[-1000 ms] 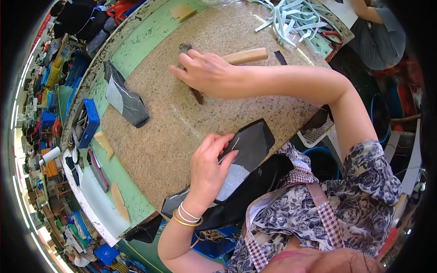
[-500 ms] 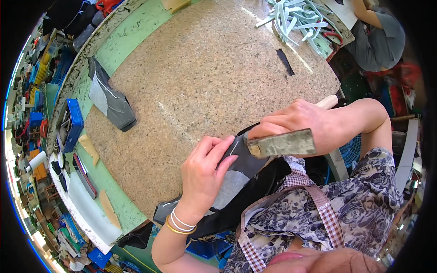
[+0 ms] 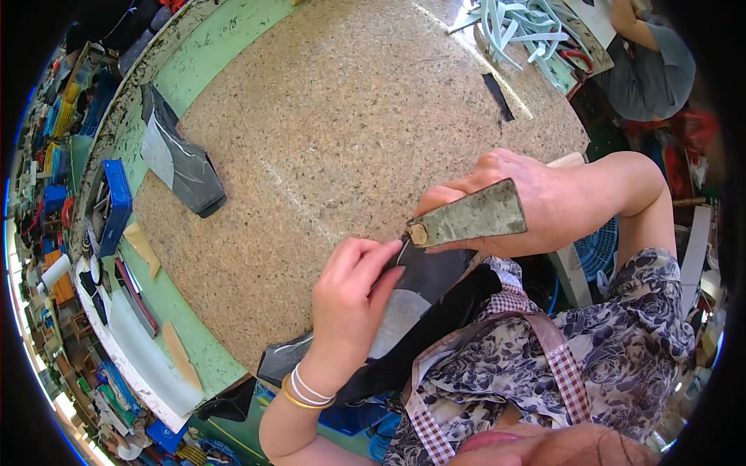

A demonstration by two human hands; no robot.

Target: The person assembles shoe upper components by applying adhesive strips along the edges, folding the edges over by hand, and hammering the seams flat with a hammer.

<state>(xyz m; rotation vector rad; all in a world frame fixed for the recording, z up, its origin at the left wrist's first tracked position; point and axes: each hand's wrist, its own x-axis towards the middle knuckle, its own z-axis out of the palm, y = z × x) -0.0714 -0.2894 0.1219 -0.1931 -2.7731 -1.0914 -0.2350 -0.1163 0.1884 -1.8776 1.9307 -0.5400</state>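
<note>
A dark grey, boot-shaped leather piece (image 3: 435, 276) with a lighter grey patch lies along the near edge of the stone slab, partly over my lap. My left hand (image 3: 346, 295), with bangles at its wrist, pinches the piece's upper edge beside a short white line. My right hand (image 3: 536, 198) is closed around a hammer (image 3: 474, 216) with a flat metal head and a pale wooden handle. The head is just right of my left fingertips, over the edge of the piece; whether it touches cannot be seen. My right fingertips are hidden behind it.
The speckled stone slab (image 3: 311, 140) rests on a green tabletop (image 3: 206, 46). Left on it lies a similar grey piece (image 3: 183, 167), near a blue tray (image 3: 116, 206). Pale blue strips (image 3: 517, 31), red-handled scissors (image 3: 576, 58) and a black scrap (image 3: 497, 97) lie far right. Another person (image 3: 653, 70) sits beyond.
My right hand and the hammer have risen slightly and shifted left, and the hammer head has tilted. My left fingers still pinch the edge. The view has shifted a little.
</note>
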